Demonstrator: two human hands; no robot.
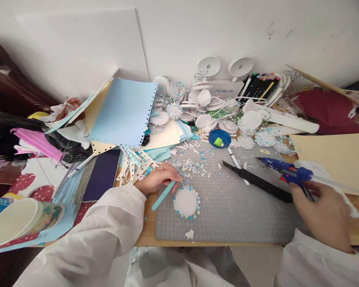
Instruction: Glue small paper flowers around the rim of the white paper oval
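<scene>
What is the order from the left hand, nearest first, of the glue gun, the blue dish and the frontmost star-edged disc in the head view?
1. Star-edged disc: front, close by.
2. Blue dish: farther back, centre-right.
3. Glue gun: far right.

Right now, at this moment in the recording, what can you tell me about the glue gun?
The glue gun has a blue body, apparently plastic, with a dark nozzle, an orange-red trigger and a small red glow on its side. A translucent glue stick juts from its rear. The right hand grips its handle, nozzle pointing left over the grey mat, close to a long black tool. Whether it rests on anything is unclear.
</scene>
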